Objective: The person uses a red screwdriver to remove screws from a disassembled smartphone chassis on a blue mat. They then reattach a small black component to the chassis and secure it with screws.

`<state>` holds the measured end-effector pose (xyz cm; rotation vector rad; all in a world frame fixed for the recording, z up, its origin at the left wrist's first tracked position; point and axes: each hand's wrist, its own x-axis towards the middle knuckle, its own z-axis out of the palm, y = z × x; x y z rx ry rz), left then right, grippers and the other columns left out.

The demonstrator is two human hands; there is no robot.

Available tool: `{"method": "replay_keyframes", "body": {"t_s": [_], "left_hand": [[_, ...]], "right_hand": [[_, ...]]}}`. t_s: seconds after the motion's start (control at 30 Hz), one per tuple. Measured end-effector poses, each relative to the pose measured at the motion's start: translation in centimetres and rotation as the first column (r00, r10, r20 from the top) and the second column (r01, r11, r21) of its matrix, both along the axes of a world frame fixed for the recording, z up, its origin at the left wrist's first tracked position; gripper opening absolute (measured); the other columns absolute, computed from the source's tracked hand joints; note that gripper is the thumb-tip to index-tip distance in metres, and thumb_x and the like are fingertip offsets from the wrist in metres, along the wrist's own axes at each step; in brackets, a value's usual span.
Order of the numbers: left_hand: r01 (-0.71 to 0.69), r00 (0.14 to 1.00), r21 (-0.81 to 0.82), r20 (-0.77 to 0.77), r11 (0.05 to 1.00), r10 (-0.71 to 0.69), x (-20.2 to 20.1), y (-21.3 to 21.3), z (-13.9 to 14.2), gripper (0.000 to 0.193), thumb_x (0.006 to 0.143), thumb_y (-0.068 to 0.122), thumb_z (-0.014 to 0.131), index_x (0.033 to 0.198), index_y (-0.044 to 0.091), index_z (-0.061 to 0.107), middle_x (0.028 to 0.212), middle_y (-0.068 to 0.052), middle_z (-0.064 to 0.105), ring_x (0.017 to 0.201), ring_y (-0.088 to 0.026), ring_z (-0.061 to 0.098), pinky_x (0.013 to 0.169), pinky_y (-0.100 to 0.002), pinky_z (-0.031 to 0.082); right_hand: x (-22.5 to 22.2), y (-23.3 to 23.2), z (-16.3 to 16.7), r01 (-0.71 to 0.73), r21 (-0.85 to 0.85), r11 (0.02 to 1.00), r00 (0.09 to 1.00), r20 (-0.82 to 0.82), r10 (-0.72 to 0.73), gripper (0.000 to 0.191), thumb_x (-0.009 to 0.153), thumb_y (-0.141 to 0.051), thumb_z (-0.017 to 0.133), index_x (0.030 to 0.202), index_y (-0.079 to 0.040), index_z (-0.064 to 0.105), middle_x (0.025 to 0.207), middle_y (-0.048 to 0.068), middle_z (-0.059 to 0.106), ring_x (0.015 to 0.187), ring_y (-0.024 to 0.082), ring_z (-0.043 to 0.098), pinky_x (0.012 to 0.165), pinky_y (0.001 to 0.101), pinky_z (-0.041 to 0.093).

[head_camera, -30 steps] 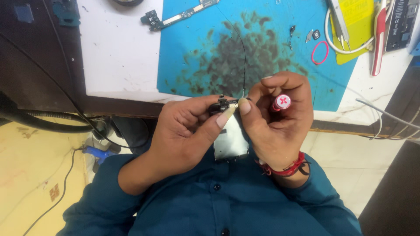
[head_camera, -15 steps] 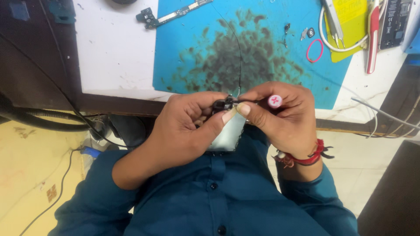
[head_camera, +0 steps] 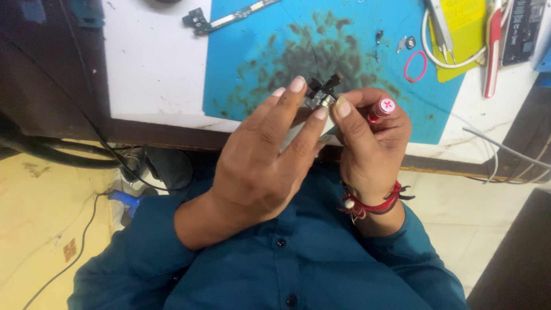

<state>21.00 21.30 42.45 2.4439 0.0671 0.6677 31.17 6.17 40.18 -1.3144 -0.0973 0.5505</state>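
Nearest, lower half of frame: my teal buttoned shirt (head_camera: 275, 270), sleeves running up to both wrists.

Centre: my left hand (head_camera: 261, 166), back toward the camera, fingers extended upward; its fingertips (head_camera: 297, 85) press against a small black electronic part (head_camera: 322, 89) with a pale flat piece behind it, largely hidden by the hand. Pinching, not clenched.

Centre right: my right hand (head_camera: 367, 143), red thread bracelet (head_camera: 367, 204) at the wrist, closed around a screwdriver with a red-and-white end cap (head_camera: 385, 106); thumb tip meets the same small part. The tool's tip is hidden, so I cannot tell whether it is seated.

The part sits just above centre, held in the air between both hands, over the near edge of the blue work mat (head_camera: 321, 57).

Handling judgement: I would keep the left pinch steady, brace the hands against each other, and turn the driver lightly, staying above the mat so anything dropped lands there.

Farther, top of frame: circuit board strip (head_camera: 229, 14), loose small metal pieces (head_camera: 404, 43), pink rubber ring (head_camera: 415, 66), yellow pad (head_camera: 468, 34), white cable (head_camera: 453, 57).
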Motion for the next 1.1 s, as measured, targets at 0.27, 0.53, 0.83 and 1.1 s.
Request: {"method": "replay_keyframes", "body": {"t_s": [0.27, 0.53, 0.83, 1.1], "left_hand": [[0.044, 0.999, 0.081, 0.008, 0.996, -0.045, 0.3, 0.0, -1.3, 0.03, 0.107, 0.008, 0.073, 0.134, -0.001, 0.064, 0.148, -0.023, 0.047, 0.12, -0.036, 0.064, 0.102, -0.039, 0.058], [0.098, 0.995, 0.216, 0.002, 0.971, -0.101, 0.8, 0.9, -1.8, 0.029, 0.105, 0.009, 0.071, 0.132, 0.001, 0.066, 0.146, -0.021, 0.048, 0.115, -0.032, 0.062, 0.095, -0.037, 0.056], [0.138, 0.99, 0.269, -0.039, 0.953, -0.132, 0.8, 2.1, -2.8, 0.032, 0.103, 0.007, 0.069, 0.133, -0.002, 0.066, 0.144, -0.018, 0.05, 0.111, -0.028, 0.059, 0.087, -0.036, 0.051], [0.238, 0.959, 0.308, -0.223, 0.921, -0.173, 2.1, 3.3, -3.1, 0.036, 0.099, 0.015, 0.069, 0.132, 0.001, 0.069, 0.139, -0.013, 0.055, 0.104, -0.025, 0.057, 0.085, -0.037, 0.043]], "right_hand": [[0.4, -0.9, -0.6, -0.057, -0.099, 0.993, 0.995, 0.075, 0.065, 0.005, 0.107, 0.0, 0.071, 0.108, 0.003, 0.067, 0.091, 0.003, 0.068, 0.079, 0.005, 0.056, 0.071, 0.0186, 0.043], [1.7, -1.4, -0.2, -0.133, -0.265, 0.955, 0.981, 0.104, 0.166, 0.006, 0.104, -0.002, 0.073, 0.103, 0.002, 0.069, 0.093, 0.002, 0.07, 0.083, 0.006, 0.06, 0.075, 0.0208, 0.047], [2.3, -1.1, -0.4, -0.2, -0.322, 0.925, 0.96, 0.125, 0.251, 0.007, 0.103, -0.003, 0.073, 0.107, 0.003, 0.072, 0.095, 0.001, 0.072, 0.083, 0.005, 0.059, 0.076, 0.021, 0.048], [2.6, -1.3, -0.1, 0.012, -0.618, 0.786, 0.704, 0.563, 0.432, 0.01, 0.104, 0.0, 0.073, 0.114, -0.003, 0.073, 0.099, 0.007, 0.07, 0.08, 0.012, 0.062, 0.07, 0.0219, 0.049]]}}
